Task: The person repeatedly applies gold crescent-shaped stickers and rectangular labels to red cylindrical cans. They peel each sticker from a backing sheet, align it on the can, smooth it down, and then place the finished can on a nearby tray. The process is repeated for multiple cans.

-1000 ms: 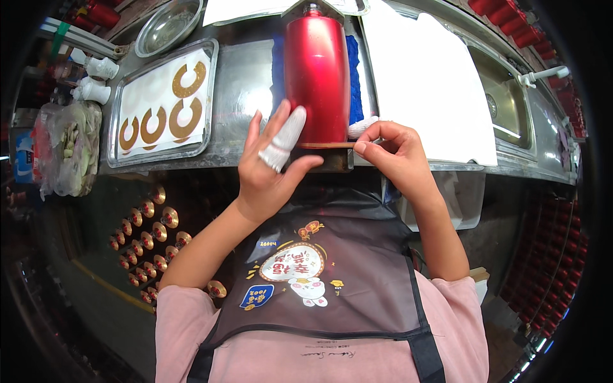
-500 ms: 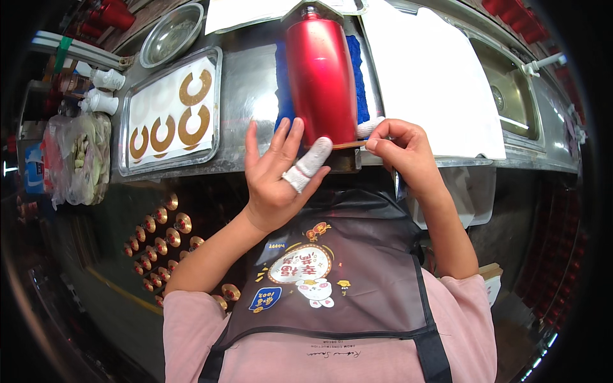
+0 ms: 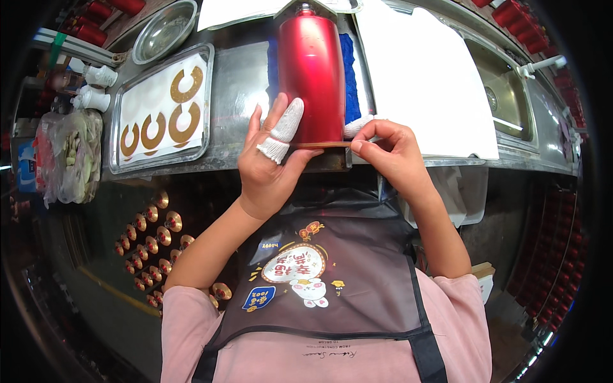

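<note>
A glossy red metallic bottle (image 3: 311, 76) lies on a blue cloth (image 3: 349, 70), its wider end toward me. A thin orange-gold strip (image 3: 329, 145) runs along that near end. My left hand (image 3: 268, 153) is against the bottle's left side with fingers stretched and apart; its thumb reaches under the near rim. One of its fingers wears a white knit finger cover (image 3: 290, 121). On the right, my right hand (image 3: 396, 150) pinches the strip's right end between thumb and finger. Another white finger cover (image 3: 358, 126) shows beside the bottle on that hand.
At left stands a metal tray (image 3: 207, 105) holding gold C-shaped pieces (image 3: 185, 124) on white paper, below a steel bowl (image 3: 165, 32). White sheeting (image 3: 421, 83) covers the right of the bench beside a sink (image 3: 504, 96). Gold-rimmed red parts (image 3: 164, 236) stand in rows lower left.
My left hand has closed in on the bottle, its thumb now at the near rim and its covered finger along the side. The right hand has shifted slightly left with the view.
</note>
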Demonstrator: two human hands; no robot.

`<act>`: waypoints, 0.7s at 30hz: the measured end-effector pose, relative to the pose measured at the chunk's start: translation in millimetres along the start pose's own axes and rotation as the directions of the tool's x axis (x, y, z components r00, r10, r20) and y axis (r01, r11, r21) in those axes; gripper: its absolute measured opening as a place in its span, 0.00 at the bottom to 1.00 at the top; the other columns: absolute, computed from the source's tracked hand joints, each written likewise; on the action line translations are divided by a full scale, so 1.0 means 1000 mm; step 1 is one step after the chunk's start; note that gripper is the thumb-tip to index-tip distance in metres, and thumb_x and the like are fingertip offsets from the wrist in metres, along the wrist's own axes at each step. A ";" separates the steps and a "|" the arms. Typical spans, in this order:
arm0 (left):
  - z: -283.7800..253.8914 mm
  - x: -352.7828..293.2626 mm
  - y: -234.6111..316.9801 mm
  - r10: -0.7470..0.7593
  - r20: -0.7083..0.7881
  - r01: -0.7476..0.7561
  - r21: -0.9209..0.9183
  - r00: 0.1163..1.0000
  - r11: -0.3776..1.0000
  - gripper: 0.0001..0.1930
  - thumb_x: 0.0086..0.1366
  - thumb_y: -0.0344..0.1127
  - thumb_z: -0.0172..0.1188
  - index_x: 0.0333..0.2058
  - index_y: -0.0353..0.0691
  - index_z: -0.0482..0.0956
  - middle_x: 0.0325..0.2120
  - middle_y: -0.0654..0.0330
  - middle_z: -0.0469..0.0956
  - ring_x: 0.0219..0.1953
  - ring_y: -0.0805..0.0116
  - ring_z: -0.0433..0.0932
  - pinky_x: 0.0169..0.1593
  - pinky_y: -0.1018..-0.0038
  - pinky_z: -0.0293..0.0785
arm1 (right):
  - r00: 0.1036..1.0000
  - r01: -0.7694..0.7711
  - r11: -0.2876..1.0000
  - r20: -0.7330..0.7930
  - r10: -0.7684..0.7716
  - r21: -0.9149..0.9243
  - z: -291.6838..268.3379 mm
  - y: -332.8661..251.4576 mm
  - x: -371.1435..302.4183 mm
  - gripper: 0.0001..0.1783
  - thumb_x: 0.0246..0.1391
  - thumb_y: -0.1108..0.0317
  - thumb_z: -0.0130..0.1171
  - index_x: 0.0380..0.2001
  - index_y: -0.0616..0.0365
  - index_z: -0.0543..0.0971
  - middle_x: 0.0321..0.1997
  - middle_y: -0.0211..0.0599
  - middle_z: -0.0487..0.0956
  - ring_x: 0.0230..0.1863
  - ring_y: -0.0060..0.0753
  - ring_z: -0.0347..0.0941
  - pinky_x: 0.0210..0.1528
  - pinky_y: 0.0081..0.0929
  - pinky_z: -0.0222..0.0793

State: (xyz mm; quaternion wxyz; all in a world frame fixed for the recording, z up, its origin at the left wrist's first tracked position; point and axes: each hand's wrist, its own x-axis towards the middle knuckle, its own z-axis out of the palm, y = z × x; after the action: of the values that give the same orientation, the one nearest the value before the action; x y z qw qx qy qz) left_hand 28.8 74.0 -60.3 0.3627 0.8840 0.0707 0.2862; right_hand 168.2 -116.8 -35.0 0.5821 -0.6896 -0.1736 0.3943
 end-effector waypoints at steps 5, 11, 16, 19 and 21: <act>-0.014 -0.029 -0.004 0.078 0.028 -0.080 0.080 0.997 0.994 0.29 0.54 0.33 0.76 0.57 0.37 0.81 0.59 0.44 0.77 0.61 0.46 0.77 0.69 0.41 0.57 | 1.000 -0.015 1.000 -0.014 0.016 0.009 0.000 -0.006 -0.003 0.05 0.57 0.71 0.64 0.30 0.62 0.81 0.30 0.24 0.79 0.29 0.10 0.71 0.31 0.13 0.65; -0.010 -0.029 0.000 0.147 0.106 -0.166 0.201 0.983 0.965 0.27 0.55 0.34 0.76 0.54 0.39 0.83 0.60 0.44 0.77 0.59 0.43 0.78 0.70 0.39 0.53 | 0.999 -0.019 0.997 -0.033 0.021 0.072 -0.004 -0.003 -0.003 0.05 0.57 0.70 0.63 0.30 0.59 0.80 0.26 0.20 0.76 0.25 0.08 0.65 0.26 0.12 0.58; -0.009 -0.013 0.013 0.193 0.125 -0.222 0.296 0.973 0.929 0.24 0.52 0.33 0.77 0.51 0.50 0.87 0.59 0.46 0.78 0.56 0.42 0.80 0.67 0.38 0.57 | 1.000 -0.006 0.995 -0.022 0.008 0.098 -0.006 0.000 0.000 0.05 0.57 0.70 0.62 0.30 0.59 0.80 0.25 0.20 0.76 0.24 0.08 0.65 0.24 0.13 0.57; -0.004 -0.001 0.024 0.254 0.107 -0.276 0.362 0.961 0.890 0.21 0.53 0.36 0.72 0.48 0.55 0.89 0.58 0.47 0.78 0.56 0.42 0.80 0.65 0.36 0.59 | 0.999 -0.026 0.998 -0.025 0.027 0.065 -0.005 0.000 0.001 0.05 0.58 0.70 0.63 0.30 0.59 0.80 0.25 0.21 0.76 0.24 0.09 0.65 0.24 0.13 0.57; 0.004 0.006 0.029 0.274 0.102 -0.292 0.394 0.956 0.871 0.18 0.54 0.39 0.68 0.46 0.53 0.89 0.59 0.46 0.78 0.57 0.40 0.79 0.64 0.33 0.58 | 0.999 -0.030 0.999 -0.027 0.030 0.026 -0.004 0.001 0.000 0.05 0.58 0.70 0.63 0.30 0.59 0.80 0.26 0.20 0.76 0.25 0.08 0.65 0.25 0.12 0.57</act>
State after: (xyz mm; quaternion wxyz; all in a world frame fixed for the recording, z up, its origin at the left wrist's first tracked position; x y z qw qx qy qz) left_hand 33.5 52.3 -40.5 0.1272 0.9465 -0.0096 0.2963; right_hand 171.0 -119.4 -35.9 0.5873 -0.6898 -0.1502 0.3959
